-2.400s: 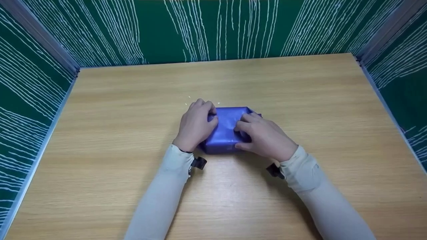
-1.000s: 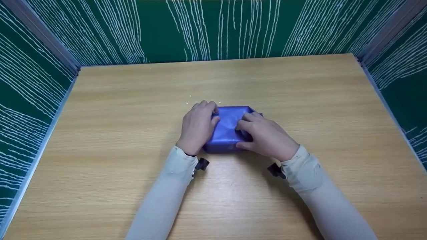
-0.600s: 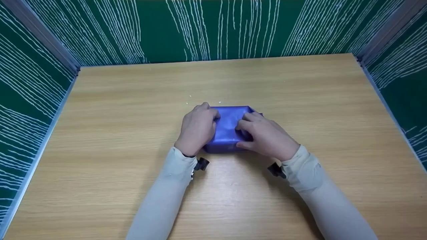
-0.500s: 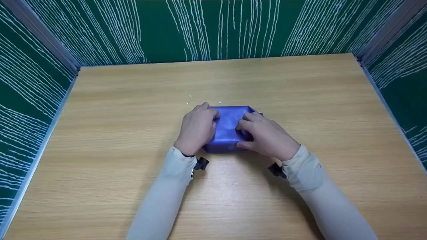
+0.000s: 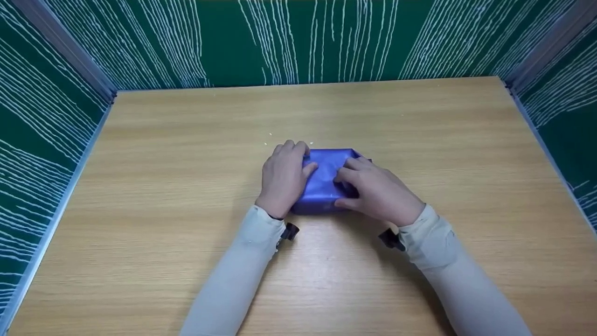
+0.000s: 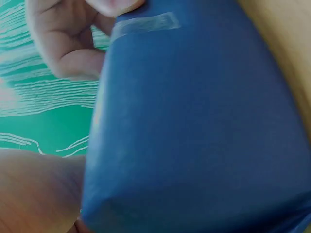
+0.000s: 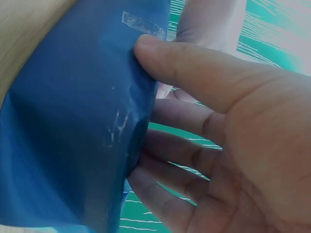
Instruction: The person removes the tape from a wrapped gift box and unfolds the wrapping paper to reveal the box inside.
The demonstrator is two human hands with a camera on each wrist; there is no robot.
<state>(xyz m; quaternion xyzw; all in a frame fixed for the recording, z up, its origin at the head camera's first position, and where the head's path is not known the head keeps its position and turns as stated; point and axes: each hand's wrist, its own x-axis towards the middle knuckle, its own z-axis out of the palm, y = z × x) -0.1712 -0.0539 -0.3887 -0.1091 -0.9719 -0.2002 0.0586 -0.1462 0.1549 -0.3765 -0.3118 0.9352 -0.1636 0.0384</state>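
A box wrapped in shiny blue-purple paper (image 5: 322, 186) lies on the table between both hands. My left hand (image 5: 284, 177) holds its left end, thumb out across the top and bent fingers at the far-left edge; some fingertips are hidden. My right hand (image 5: 380, 193) grips the right part, with its thumb (image 7: 160, 53) against the near side and fingers bent onto the top. A strip of clear tape (image 6: 148, 24) sticks along the near side's upper edge, close to the right thumb. More shiny tape marks (image 7: 116, 126) show lower on that side. The paper has a loose, folded corner at the right end.
The wooden table (image 5: 163, 186) extends around the box. Several tiny white scraps (image 5: 270, 134) lie just beyond it. Green panels (image 5: 233, 46) with white streaks enclose the back and both sides. A small black wrist camera (image 5: 290, 231) juts from the left sleeve.
My left thumb has gone from tucked in to stretched out over the box top, and the left fingers have shifted along the edge. The right hand keeps its grip. The view shifts slightly.
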